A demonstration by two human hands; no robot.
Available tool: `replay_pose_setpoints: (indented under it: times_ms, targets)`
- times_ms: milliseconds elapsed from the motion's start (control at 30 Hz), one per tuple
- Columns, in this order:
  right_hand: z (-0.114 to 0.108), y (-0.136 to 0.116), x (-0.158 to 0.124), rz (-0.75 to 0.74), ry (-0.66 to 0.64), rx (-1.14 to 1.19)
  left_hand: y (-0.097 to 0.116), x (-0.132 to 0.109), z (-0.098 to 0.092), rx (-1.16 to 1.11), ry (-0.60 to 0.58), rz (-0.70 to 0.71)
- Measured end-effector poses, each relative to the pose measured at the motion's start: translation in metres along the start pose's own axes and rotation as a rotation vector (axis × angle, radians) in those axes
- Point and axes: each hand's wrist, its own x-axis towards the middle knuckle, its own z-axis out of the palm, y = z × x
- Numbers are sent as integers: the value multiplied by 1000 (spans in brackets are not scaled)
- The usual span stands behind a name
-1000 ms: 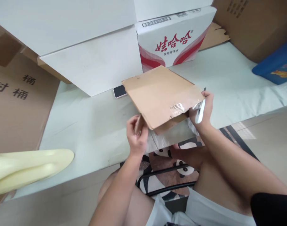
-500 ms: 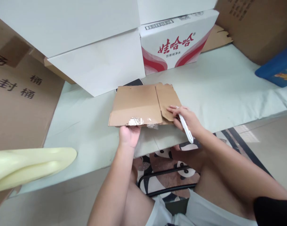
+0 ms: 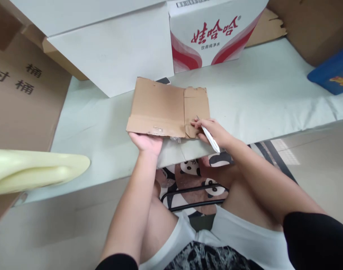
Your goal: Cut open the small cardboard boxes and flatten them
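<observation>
A piece of brown cardboard (image 3: 160, 105) with a creased side flap and a strip of clear tape on its near edge is held above the bench. My left hand (image 3: 147, 143) supports it from below at the near left edge, its fingers hidden underneath. My right hand (image 3: 213, 131) is closed around a white utility knife (image 3: 211, 140), the handle pointing toward me. The knife's thin tip shows near the flap, and the fingers of that hand rest on or just over the flap's right side. Whether the tip touches the cardboard I cannot tell.
White cartons (image 3: 118, 52) and a white-and-red carton (image 3: 213, 41) stand behind on the pale green covered bench (image 3: 256, 101). At left is a large brown box (image 3: 25, 101) and a pale yellow smooth object (image 3: 42, 170). A blue container (image 3: 331, 75) sits at right.
The cardboard's far edge has tilted up, so its face is turned more toward me. My right hand with the knife has shifted slightly left on the flap. The whole view has tipped downward.
</observation>
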Motion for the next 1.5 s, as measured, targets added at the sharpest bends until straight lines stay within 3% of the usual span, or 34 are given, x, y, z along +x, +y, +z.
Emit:
replay_pose_setpoints:
  times_ms: [233, 333, 567, 633, 767, 900, 1000, 1133, 1500]
  targets:
    - [14, -1, -1, 50, 118, -171, -11, -15, -9, -109, -31, -26]
    - [16, -5, -1, 60, 110, -261, -15, -14, -11, -144, -38, -24]
    - [12, -3, -15, 11, 49, -414, -22, -19, -19, -114, 178, -177]
    - [12, -1, -24, -5, 39, -427, -20, -28, -28, 28, 236, -144]
    - [12, -1, -41, -27, 43, -453, -4, -41, -53, 571, 332, 82]
    - [16, -3, -45, -3, 91, -498, 12, -42, -69, 1120, 177, 226]
    - [19, -5, -43, 13, 116, -535, 12, -43, -68, 1304, 77, 246]
    - [21, -7, -44, 14, 129, -565, 4, -48, -63, 1615, 64, 312]
    - [25, -3, -49, -37, 159, -590, 1, -51, -63, 1742, 68, 323]
